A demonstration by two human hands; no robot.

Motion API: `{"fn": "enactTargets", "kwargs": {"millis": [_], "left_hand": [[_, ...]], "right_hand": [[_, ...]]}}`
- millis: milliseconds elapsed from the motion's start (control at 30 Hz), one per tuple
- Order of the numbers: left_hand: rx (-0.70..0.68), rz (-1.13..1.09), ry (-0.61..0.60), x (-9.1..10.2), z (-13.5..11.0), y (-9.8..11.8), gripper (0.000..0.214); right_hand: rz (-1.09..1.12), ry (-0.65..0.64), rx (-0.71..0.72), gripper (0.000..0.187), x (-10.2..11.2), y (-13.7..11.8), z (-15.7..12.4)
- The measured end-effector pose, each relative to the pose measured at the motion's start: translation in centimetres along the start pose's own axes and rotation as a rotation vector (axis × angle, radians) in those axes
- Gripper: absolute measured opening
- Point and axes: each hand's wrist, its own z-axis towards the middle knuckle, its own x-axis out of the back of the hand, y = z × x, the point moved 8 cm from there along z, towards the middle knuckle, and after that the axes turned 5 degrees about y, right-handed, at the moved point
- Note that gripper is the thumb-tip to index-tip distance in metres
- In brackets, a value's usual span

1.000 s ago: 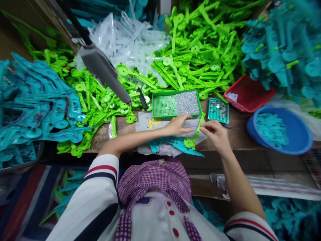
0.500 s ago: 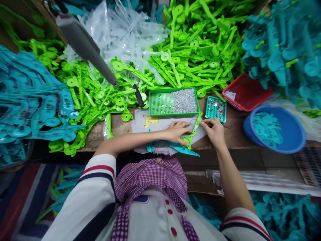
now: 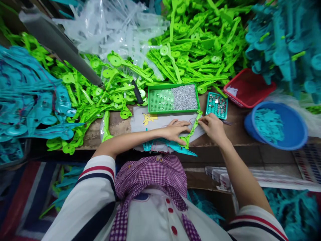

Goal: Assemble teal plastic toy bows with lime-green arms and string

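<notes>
"The left grip [image 3: 174, 131] lies spread, thumb against the green part [image 3: 196, 124], five o'clock of the tray [image 3: 153, 101]."
"Right grip [image 3: 214, 129], at its three o'clock? Can't tell if it's grasping anything."
"Best pin that part flat, I'd say."

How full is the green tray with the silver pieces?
The green tray is partly full: small silver pieces cover its right side, while the perforated floor shows on the left.

Quick count, singles only
2 hands [image 3: 215, 130], 1 lime piece [image 3: 196, 126] between; 2 trays: 1 green tray [image 3: 154, 100], 1 teal tray [image 3: 226, 108]; 2 tubs: 1 red tub [image 3: 258, 88], 1 blue tub [image 3: 293, 122]; lime heap [image 3: 200, 63] uncountable.
</notes>
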Motion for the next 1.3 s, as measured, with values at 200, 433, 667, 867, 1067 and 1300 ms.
{"fn": "enactTargets", "kwargs": {"millis": [200,433,667,867,1067,1300], "left_hand": [[-0.006,0.003,-0.026,0.0,0.0,-0.1,0.069],[-0.031,0.019,-0.054,0.1,0.3,0.0,0.068],[-0.007,-0.105,0.054,1.1,-0.6,0.6,0.064],[0.287,-0.462,0.489,3.2,1.5,-0.8,0.051],[0.297,-0.380,0.398,0.5,4.6,1.7,0.022],[0.219,-0.090,0.299,-2.3,3.0,4.5,0.048]], "right_hand": [[0.242,-0.198,0.076,0.025,-0.7,0.5,1.6],[0.263,-0.495,0.085,0.035,-2.6,1.3,3.5],[0.243,-0.468,0.064,0.033,-2.5,1.0,3.7],[0.235,-0.466,0.064,0.029,-2.6,1.1,3.5],[0.197,-0.485,0.055,0.019,-2.8,1.3,4.0],[0.190,-0.502,0.080,0.021,-3.2,1.5,4.4]]}}
